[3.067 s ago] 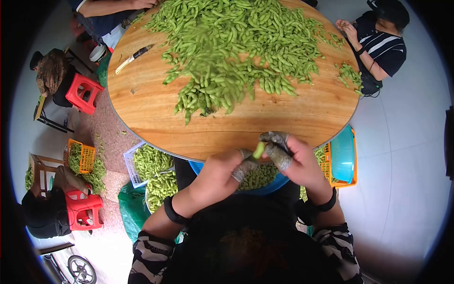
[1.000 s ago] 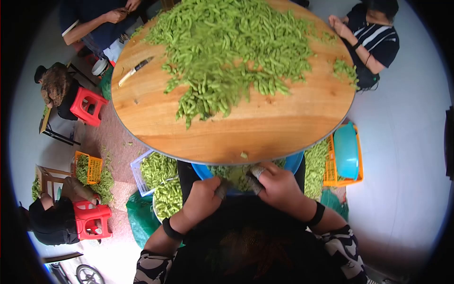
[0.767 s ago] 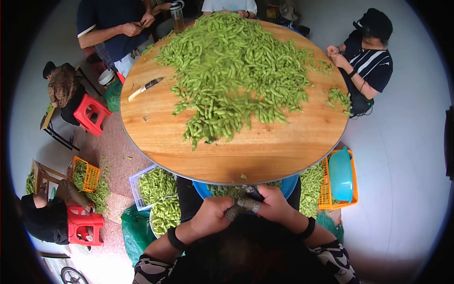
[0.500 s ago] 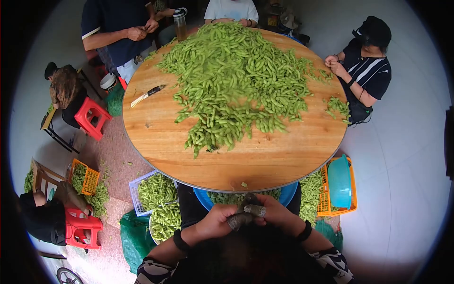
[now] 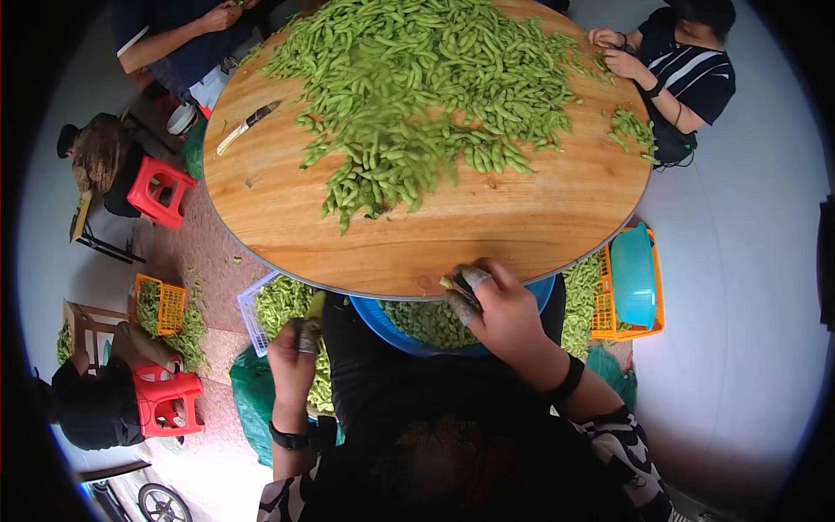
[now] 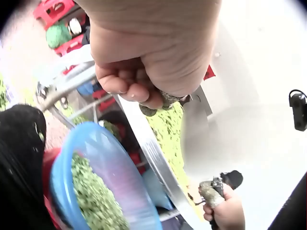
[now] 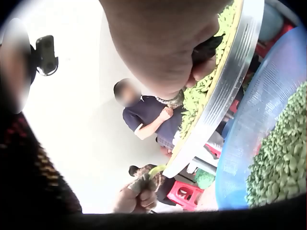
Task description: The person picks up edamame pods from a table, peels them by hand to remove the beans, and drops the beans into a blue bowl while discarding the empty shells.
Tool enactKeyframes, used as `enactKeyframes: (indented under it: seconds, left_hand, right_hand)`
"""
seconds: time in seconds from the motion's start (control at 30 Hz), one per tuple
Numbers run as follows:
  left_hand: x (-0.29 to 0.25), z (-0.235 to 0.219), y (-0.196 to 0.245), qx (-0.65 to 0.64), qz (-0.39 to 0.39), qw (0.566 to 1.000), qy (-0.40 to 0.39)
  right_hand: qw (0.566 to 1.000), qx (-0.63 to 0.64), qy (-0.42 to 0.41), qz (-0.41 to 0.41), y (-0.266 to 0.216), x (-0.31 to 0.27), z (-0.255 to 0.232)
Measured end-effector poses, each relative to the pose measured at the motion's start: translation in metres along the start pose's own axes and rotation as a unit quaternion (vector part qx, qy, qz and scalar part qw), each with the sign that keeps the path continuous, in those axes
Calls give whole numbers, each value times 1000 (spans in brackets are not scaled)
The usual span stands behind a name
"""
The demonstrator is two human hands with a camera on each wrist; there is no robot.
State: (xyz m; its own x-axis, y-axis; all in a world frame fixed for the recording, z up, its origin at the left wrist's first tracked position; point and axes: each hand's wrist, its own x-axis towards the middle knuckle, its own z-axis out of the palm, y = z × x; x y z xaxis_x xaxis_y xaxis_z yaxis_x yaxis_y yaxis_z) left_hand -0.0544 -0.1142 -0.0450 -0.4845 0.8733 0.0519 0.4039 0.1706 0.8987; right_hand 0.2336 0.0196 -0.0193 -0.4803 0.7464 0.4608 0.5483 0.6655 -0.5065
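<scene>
My left hand (image 5: 294, 361) holds a green soybean pod (image 5: 316, 304) upright between thumb and fingers, over the pods at the left of my lap. In the right wrist view the same pod (image 7: 156, 170) sticks out past the fingertips. Dark grey coverings wrap the fingertips of both hands. My right hand (image 5: 504, 317) is at the table's near edge, thumb and fingers pinching a small pale green piece (image 5: 446, 283). Below it, between my legs, a blue basin (image 5: 370, 324) holds shelled green soybeans (image 5: 426, 324). The large heap of pods (image 5: 435, 96) covers the far part of the wooden table (image 5: 348, 261).
A knife (image 5: 248, 127) lies on the table's left side. Left of my legs stand a pale crate (image 5: 252, 315) of pods and a green bag (image 5: 248, 391). At right are an orange crate (image 5: 657, 296) and a teal basin (image 5: 632, 278). Other people sit or stand around the table.
My hands have parted from close together over my lap. The left has moved left with a pod, and the right has risen to the small piece at the table edge.
</scene>
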Motion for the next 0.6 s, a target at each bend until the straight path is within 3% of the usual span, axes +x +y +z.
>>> enactKeyframes:
  seconds: [0.03, 0.1, 0.17, 0.23, 0.3, 0.37, 0.43, 0.5, 0.57, 0.6]
  left_hand:
    - [4, -7, -15, 55, 23, 997, 48]
    - [17, -26, -37, 220, 28, 973, 70]
    - [29, -33, -53, 300, 14, 951, 71]
    - [38, -39, -73, 352, -36, 933, 66]
    - [47, -43, -82, 377, 25, 921, 92]
    - [52, -39, -73, 299, 9, 946, 124]
    - [57, -28, -42, 289, -14, 947, 142]
    - [61, -17, -20, 193, 128, 947, 221]
    - [62, 2, 12, 207, 142, 942, 222]
    - [63, 12, 23, 162, 178, 950, 197]
  right_hand:
    - [1000, -1, 3, 2, -2, 2, 4]
    - [996, -52, -62, 20, -3, 5, 11]
    - [996, -46, -79, 6, -1, 5, 12]
    - [994, -10, -108, -10, 0, 4, 8]
    - [990, -19, -139, -17, 3, 3, -2]
    - [988, 59, -141, -32, 6, 3, -11]
    - [996, 19, -82, 0, 31, 15, -19]
    - [997, -54, 16, 51, 70, 46, -26]
    - [985, -123, 103, 58, 110, 73, -26]
    - [985, -123, 104, 57, 128, 83, -24]
